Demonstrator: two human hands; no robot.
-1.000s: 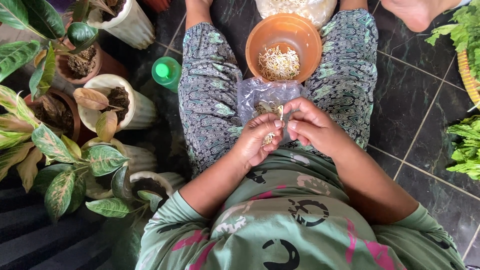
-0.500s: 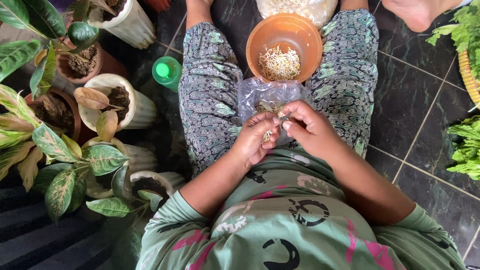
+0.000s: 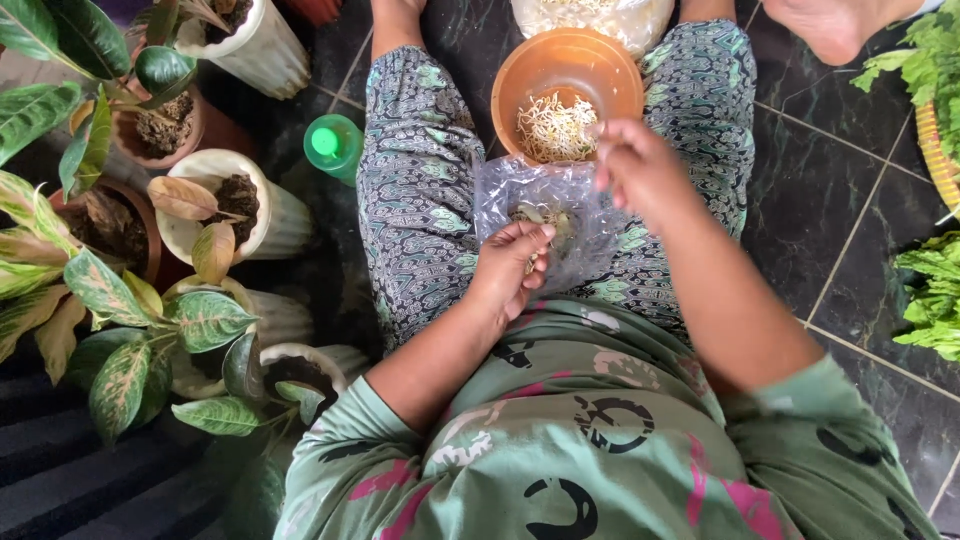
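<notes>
bean sprouts fill the orange bowl; left hand pinches some, right hand blurred, grip unclear.

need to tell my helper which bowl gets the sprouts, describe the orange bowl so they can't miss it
Look at the seated person's patterned trousers: the orange bowl sits between the knees, just beyond the clear plastic bag on the lap. It is round, plain orange plastic with pale sprouts inside, unlike the white ribbed plant pots to its left.
</notes>
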